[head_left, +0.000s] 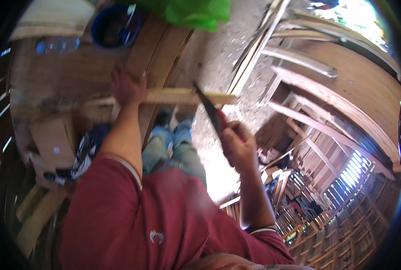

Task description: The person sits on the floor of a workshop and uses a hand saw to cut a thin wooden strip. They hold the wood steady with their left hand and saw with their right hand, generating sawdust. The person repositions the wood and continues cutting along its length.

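Observation:
A pale wooden strip (173,96) lies crosswise over the brown planks of a bench, its right end sticking out past the edge. My left hand (129,86) grips the strip from above near the bench; its fingers are slightly blurred. In my right hand (239,146) is a handsaw (210,108), held by its red handle. The dark blade points up and to the left, and its tip crosses the strip near the overhanging end. Whether the teeth touch the wood I cannot tell.
A blue bucket (95,30) with items inside, a clear bottle (61,46) and a green plastic sheet or bag (187,12) are beyond my left hand. A cardboard box (52,141) lies at left. Long boards (260,49) and a wooden table (362,76) stand at right.

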A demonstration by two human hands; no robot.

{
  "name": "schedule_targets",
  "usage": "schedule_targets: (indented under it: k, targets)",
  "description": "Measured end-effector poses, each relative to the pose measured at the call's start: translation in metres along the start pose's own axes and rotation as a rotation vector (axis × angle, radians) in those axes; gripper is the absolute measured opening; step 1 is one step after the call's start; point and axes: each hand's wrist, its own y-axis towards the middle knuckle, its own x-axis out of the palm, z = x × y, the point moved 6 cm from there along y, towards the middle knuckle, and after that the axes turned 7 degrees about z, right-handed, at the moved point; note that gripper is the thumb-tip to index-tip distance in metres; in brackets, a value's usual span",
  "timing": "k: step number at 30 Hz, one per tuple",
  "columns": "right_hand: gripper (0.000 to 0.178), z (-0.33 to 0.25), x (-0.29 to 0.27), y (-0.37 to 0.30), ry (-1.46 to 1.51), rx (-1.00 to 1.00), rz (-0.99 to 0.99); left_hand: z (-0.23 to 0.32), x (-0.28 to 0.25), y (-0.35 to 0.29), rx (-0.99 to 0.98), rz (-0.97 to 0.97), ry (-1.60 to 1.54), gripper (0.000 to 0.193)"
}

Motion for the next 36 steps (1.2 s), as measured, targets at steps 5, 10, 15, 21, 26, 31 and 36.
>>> schedule_targets:
  k: [5,10,15,21,26,31,36]
  targets:
    - [0.014,0.033,0.012,0.058,-0.014,-0.200,0.060,0.009,-0.005,0.002,-0.029,-0.013,-0.024,0.082]
    - [0.015,0.008,0.027,0.062,-0.009,-0.088,0.005,0.009,-0.004,0.001,-0.017,-0.013,-0.014,0.082]
    - [0.012,-0.014,0.019,0.016,0.029,0.051,-0.068,0.007,-0.002,0.004,0.021,-0.002,0.108,0.083]
    - [0.009,0.009,-0.026,-0.031,0.141,-0.015,-0.018,0.003,0.004,-0.001,0.017,0.006,0.061,0.082]
    - [0.009,0.021,-0.031,-0.033,0.363,-0.002,-0.079,-0.001,0.006,-0.003,0.025,0.038,0.059,0.083]
    - [0.007,0.048,-0.015,-0.032,0.093,-0.081,-0.021,0.000,0.011,-0.005,0.056,0.077,0.053,0.084]
    - [0.009,0.099,-0.003,-0.022,0.224,-0.174,0.010,-0.001,0.013,-0.002,0.055,0.061,0.091,0.082]
